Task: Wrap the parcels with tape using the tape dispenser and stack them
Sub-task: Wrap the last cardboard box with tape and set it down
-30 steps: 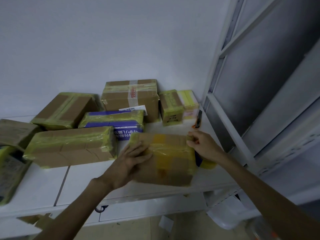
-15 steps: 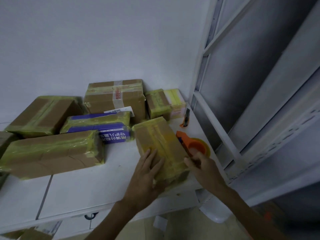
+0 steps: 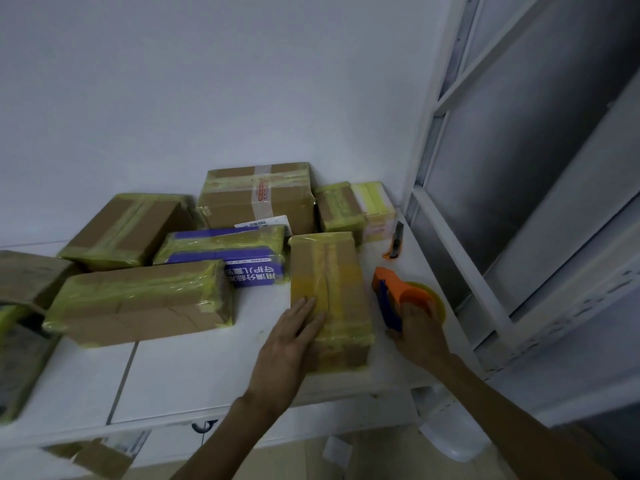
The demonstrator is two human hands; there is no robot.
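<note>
Parcel (image 3: 329,271) on the white table (image 3: 207,368), long axis running from the near edge away toward the wall (image 3: 207,98). Left hand (image 3: 294,337) lies flat on its near left part, fingers straight and pressed together, pinning it down. Tape dispenser (image 3: 398,292) is just beside the parcel's right flank (orange body, blue front end pointing away), with the right hand (image 3: 420,327) curled round its rear. Judged next: the dispenser must travel leftward onto the parcel, and the right hand is the nearer. Wrapped parcels (image 3: 138,299) lie to the left.
</note>
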